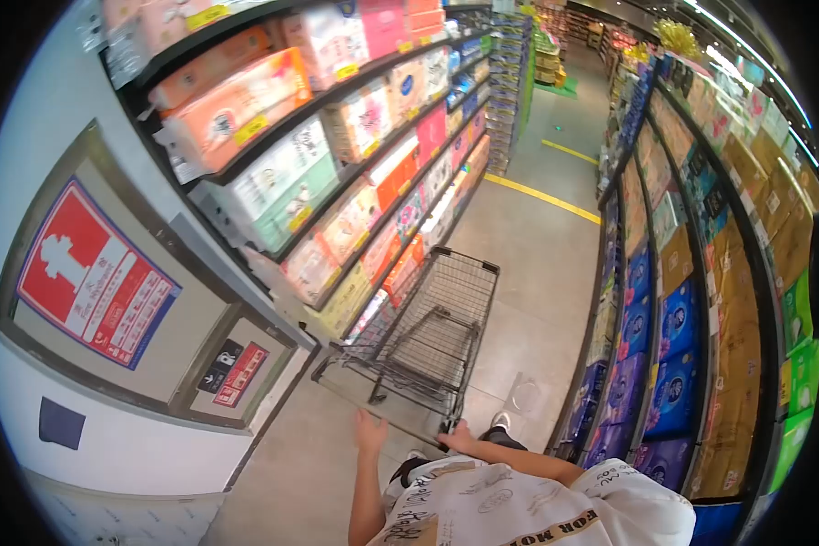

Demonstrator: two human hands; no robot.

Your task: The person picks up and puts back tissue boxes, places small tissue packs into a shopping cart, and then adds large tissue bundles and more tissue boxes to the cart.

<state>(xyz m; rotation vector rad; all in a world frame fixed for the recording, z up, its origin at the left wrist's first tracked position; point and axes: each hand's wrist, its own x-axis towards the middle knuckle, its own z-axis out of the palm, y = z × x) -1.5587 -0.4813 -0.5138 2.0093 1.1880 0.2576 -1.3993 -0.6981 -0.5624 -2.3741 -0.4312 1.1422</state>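
Note:
A wire shopping cart stands in a store aisle right in front of me, its basket holding nothing I can see. My left hand rests on the left end of the cart's handle bar. My right hand grips the bar's right end. Both forearms reach forward from a white printed shirt at the bottom of the view.
Shelves of packaged tissue and paper goods line the left, close to the cart. Shelves of blue and brown packs run along the right. A wall cabinet with a red sign is at near left. Yellow floor line crosses ahead.

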